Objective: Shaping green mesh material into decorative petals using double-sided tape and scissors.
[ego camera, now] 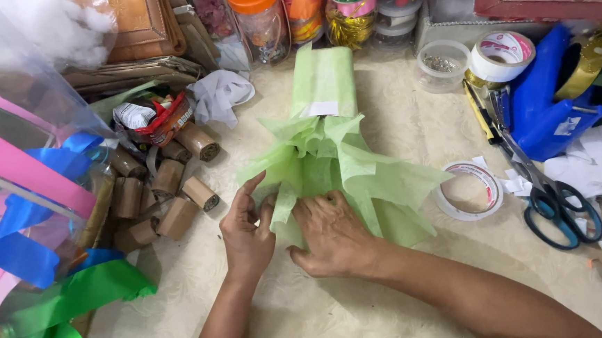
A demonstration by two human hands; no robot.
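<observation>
A light green tissue-paper bundle (330, 129) lies on the cream patterned table (337, 306), rolled tight at the far end and fanned out in pleats towards me. My left hand (245, 231) pinches a pleat at the fan's lower left edge. Flat on the pleats beside it, my right hand (333, 233) presses the paper down. A small white tape piece holds the rolled part shut.
Several brown cardboard tubes (170, 191) lie left of the paper. Pink, blue and green ribbons (35, 255) fill the left edge. Tape rolls (469, 190), blue-handled scissors (558, 209), a blue glue gun (544, 109) and a small plastic tub are at right. Jars (264, 18) line the back.
</observation>
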